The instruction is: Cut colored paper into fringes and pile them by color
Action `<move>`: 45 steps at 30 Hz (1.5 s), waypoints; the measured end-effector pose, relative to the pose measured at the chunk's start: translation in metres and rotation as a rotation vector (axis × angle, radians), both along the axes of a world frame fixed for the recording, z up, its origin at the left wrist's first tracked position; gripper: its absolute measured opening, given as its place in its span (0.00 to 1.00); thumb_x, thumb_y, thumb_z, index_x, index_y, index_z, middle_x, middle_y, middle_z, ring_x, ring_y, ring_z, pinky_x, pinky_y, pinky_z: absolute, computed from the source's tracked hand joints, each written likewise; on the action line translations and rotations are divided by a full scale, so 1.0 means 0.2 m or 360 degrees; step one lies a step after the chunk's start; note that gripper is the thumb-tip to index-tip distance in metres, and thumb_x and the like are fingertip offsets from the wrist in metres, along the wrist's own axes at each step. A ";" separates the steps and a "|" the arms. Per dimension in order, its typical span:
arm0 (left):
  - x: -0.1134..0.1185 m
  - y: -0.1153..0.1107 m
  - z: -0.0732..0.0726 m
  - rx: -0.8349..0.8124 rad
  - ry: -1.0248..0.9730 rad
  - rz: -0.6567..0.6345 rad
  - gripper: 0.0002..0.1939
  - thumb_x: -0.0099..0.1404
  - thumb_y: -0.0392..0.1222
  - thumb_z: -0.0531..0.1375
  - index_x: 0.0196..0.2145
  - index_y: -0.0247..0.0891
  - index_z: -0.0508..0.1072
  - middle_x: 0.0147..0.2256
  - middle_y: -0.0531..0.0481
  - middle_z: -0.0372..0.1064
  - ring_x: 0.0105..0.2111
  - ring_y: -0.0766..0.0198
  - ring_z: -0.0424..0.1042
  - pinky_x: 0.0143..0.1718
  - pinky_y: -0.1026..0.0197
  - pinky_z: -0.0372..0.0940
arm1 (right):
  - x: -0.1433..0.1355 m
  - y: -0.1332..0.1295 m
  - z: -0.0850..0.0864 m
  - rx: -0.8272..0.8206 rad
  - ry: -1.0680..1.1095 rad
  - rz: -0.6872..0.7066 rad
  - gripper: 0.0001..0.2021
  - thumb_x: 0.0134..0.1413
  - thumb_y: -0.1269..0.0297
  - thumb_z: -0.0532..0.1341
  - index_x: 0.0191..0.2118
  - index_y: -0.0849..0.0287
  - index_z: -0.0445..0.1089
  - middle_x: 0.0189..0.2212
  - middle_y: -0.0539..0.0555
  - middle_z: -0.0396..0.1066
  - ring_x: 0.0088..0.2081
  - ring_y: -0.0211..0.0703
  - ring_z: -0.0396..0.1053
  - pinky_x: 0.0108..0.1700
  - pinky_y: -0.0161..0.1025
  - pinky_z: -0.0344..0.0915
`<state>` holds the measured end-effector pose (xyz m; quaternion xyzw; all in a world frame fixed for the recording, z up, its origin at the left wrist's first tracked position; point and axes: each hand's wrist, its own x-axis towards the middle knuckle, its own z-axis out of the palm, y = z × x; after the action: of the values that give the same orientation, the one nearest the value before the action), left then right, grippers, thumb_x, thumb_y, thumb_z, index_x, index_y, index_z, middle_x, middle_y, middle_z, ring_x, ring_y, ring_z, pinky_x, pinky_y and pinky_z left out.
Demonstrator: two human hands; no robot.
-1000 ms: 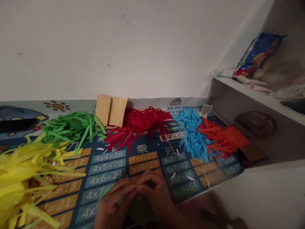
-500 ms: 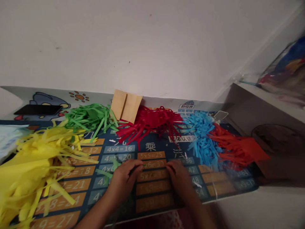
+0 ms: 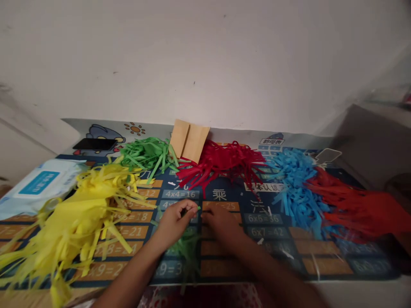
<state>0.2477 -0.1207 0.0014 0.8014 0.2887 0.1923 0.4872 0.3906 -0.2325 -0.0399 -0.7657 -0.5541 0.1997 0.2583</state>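
Note:
My left hand (image 3: 178,222) is closed in a pinch, with a bit of green paper strip showing at its fingertips. My right hand (image 3: 223,224) is just beside it, fingers curled together; whatever it may hold is too small to make out. Green paper strips (image 3: 186,248) lie blurred below and between my forearms. Further back sit a green shredded bundle (image 3: 149,154), a dark red bundle (image 3: 224,160) and a folded tan card (image 3: 189,141). Yellow fringed paper (image 3: 83,205) spreads at the left. Blue shreds (image 3: 297,184) and red fringed paper (image 3: 359,205) lie at the right.
A wipes pack (image 3: 41,184) and a black phone (image 3: 94,144) are at the left. The printed mat (image 3: 263,232) covers the table and bends up against the wall. A dark box (image 3: 369,141) stands at the right, near a white tag (image 3: 329,155).
The view has swung left, bringing the wipes pack into sight. My hands have come closer together, and a green tip now shows at my left fingers. More green strips show below.

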 end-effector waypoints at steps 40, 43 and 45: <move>0.11 0.03 -0.10 0.0388 -0.0223 -0.0057 0.05 0.63 0.34 0.59 0.32 0.38 0.76 0.30 0.51 0.73 0.32 0.64 0.72 0.35 0.65 0.65 | 0.11 0.06 0.05 0.0683 0.1018 -0.0129 0.02 0.51 0.66 0.63 0.32 0.56 0.74 0.32 0.52 0.74 0.36 0.44 0.71 0.38 0.37 0.67; 0.11 0.04 -0.10 0.0281 -0.0234 -0.0107 0.07 0.64 0.34 0.59 0.37 0.40 0.77 0.33 0.52 0.75 0.34 0.64 0.74 0.37 0.65 0.66 | 0.12 0.06 0.05 0.0586 0.1065 -0.0174 0.04 0.51 0.65 0.63 0.34 0.57 0.74 0.32 0.52 0.74 0.35 0.44 0.71 0.37 0.37 0.67; 0.10 0.04 -0.10 0.0233 -0.0210 -0.0095 0.08 0.63 0.34 0.59 0.38 0.40 0.76 0.34 0.52 0.76 0.34 0.65 0.74 0.37 0.65 0.67 | 0.12 0.06 0.04 0.0553 0.0994 -0.0174 0.08 0.50 0.65 0.63 0.38 0.56 0.73 0.32 0.52 0.74 0.34 0.43 0.71 0.37 0.38 0.67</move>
<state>0.2683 -0.1136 -0.0190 0.8287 0.2173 0.2507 0.4508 0.4140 -0.2201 -0.0309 -0.6410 -0.4325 0.3128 0.5516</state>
